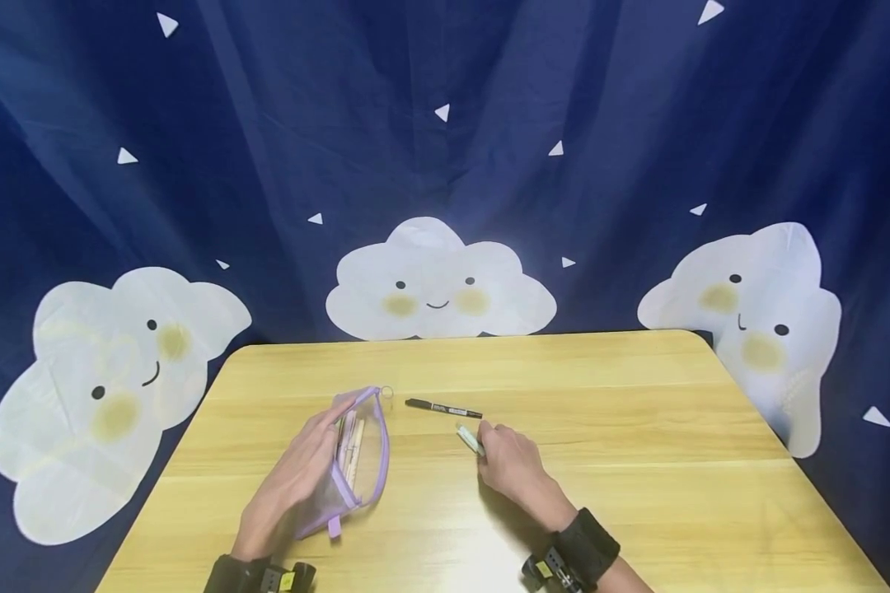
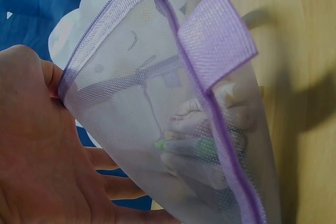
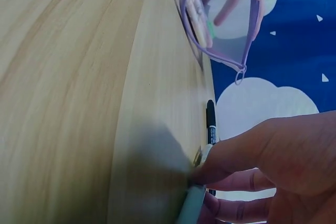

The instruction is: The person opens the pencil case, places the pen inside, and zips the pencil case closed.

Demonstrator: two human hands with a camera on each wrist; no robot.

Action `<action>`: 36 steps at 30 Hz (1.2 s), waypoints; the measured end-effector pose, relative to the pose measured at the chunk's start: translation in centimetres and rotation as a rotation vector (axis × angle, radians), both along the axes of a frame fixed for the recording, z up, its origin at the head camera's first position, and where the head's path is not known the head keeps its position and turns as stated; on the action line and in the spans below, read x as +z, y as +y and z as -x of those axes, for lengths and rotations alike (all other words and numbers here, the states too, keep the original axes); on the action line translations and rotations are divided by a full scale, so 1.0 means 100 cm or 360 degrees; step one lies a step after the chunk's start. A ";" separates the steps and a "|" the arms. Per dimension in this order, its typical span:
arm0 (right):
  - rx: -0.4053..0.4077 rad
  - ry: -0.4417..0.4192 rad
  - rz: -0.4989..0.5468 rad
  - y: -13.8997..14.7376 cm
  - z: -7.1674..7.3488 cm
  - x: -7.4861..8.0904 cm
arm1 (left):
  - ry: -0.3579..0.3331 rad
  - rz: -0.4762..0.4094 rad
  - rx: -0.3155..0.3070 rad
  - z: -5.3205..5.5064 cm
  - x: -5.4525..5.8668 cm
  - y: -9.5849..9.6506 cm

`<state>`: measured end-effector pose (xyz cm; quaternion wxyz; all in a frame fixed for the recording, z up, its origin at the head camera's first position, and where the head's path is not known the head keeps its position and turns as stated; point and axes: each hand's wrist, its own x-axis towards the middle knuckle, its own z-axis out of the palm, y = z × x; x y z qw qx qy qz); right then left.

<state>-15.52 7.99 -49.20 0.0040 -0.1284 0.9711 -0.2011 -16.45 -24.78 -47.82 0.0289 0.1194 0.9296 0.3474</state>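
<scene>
A purple mesh zip pencil pouch (image 1: 386,451) stands with its mouth open left of the table's middle. My left hand (image 1: 297,468) holds it by one rim, the edge pinched at the thumb in the left wrist view. Inside, several pens (image 1: 354,451) show through the mesh, one with a green tip. To the right, my right hand (image 1: 515,468) pinches a pale green pen (image 1: 470,439) low over the table; the fingers cover part of it in the right wrist view. Just beyond lies a black marker (image 1: 442,408), apart from the pouch.
The wooden table (image 1: 638,387) reaches back to a dark blue curtain (image 1: 489,181) with white smiling clouds. A small ring (image 1: 387,393) hangs at the pouch's far zip end, and a purple tab (image 2: 218,40) sticks out at the near end.
</scene>
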 end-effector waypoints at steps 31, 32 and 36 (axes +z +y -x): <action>0.0001 0.0075 0.0337 -0.015 0.000 0.009 | -0.0001 0.0005 -0.0015 0.003 0.004 0.005; 0.0021 0.0077 0.0361 -0.019 0.001 0.009 | -0.0001 0.0006 -0.0014 0.003 0.004 0.005; 0.0102 0.0042 0.0462 -0.039 0.004 0.014 | -0.0005 0.0002 -0.0010 0.001 0.003 0.003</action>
